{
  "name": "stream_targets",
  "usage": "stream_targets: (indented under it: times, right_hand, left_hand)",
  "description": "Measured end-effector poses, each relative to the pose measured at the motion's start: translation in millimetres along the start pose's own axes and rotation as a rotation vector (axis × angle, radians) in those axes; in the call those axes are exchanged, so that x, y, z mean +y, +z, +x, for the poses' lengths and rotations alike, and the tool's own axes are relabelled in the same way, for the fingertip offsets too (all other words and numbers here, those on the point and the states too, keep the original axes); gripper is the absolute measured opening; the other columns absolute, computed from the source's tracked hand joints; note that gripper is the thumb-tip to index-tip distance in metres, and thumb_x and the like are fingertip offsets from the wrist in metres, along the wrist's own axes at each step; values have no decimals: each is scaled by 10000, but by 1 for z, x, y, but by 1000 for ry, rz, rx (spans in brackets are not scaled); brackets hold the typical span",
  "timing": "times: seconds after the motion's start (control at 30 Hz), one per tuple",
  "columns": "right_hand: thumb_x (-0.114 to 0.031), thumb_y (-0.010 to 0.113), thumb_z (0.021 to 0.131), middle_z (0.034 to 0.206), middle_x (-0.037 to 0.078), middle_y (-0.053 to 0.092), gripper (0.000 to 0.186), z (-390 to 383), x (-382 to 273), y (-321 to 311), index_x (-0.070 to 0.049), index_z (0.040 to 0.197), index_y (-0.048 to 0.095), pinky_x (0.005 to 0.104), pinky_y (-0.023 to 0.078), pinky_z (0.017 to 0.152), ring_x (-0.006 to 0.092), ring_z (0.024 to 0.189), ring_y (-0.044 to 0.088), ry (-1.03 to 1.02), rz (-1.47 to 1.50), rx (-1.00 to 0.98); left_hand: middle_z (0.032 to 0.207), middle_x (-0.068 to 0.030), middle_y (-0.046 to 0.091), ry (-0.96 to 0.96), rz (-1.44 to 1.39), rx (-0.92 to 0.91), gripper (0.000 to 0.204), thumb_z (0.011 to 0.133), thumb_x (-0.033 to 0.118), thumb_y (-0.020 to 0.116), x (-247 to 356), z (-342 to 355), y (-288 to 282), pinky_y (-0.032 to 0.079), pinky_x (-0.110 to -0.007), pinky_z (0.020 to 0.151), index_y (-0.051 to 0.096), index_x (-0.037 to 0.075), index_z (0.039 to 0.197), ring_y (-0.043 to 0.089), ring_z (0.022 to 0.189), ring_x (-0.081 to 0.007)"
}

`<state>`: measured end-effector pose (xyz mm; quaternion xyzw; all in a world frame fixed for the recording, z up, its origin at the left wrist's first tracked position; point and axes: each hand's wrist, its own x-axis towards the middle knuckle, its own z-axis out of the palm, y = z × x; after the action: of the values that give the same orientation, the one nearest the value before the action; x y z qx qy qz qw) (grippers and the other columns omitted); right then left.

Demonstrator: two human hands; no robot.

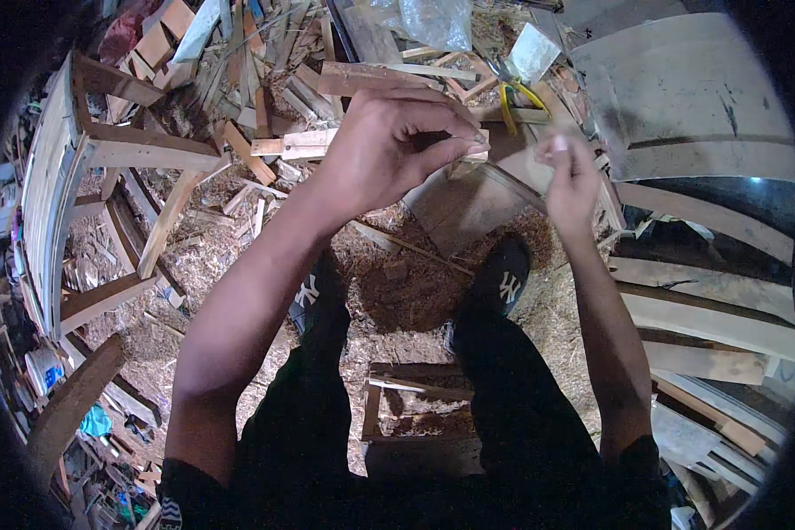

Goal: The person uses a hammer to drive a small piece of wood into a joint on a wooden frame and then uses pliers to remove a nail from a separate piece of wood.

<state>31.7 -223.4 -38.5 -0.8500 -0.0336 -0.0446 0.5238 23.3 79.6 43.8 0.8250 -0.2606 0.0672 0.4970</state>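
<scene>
My left hand (pixel 397 146) reaches out in front of me, thumb and forefinger pressed together. The pinch is over the right end of a pale wood strip (pixel 305 144), whose middle passes out of sight under the hand. Whatever sits between the fingertips is too small to make out. Farther right, my right hand (pixel 574 190) is raised with its fingers curled in; motion smears the fingertips, and anything in them is hidden. Below the hands lies a flat brownish board (pixel 468 212). Pliers with yellow handles (pixel 507 106) rest just beyond them.
Wood offcuts (pixel 274 97) and sawdust cover the floor. A wooden frame (pixel 150 146) stands at left. Curved slats (pixel 707 291) and a large pale panel (pixel 689 97) are at right. A small wooden frame (pixel 420 446) sits between my legs. Clear plastic (pixel 437 22) lies at the far side.
</scene>
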Motion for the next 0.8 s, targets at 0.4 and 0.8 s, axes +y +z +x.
stream_targets:
  times: [0.4,0.8]
  right_hand:
    - [-88,653,908,1336,183,524,438,-33,67,14,-65,1324,520,529,472,1018,413,1250,525,21,-825,-528]
    - [-166,573,992,1219,176,544,263,-52,30,20,-52,1221,515,525,543,905,409,1181,544,-121,-979,-466]
  left_hand:
    - [995,-89,767,46,1,-20,141,847,53,794,2,2,-3,576,-321,839,783,36,987,733,959,-209]
    - [932,-104,757,13,-68,20,103,841,62,788,0,0,-1,583,-352,788,764,41,939,738,871,-280]
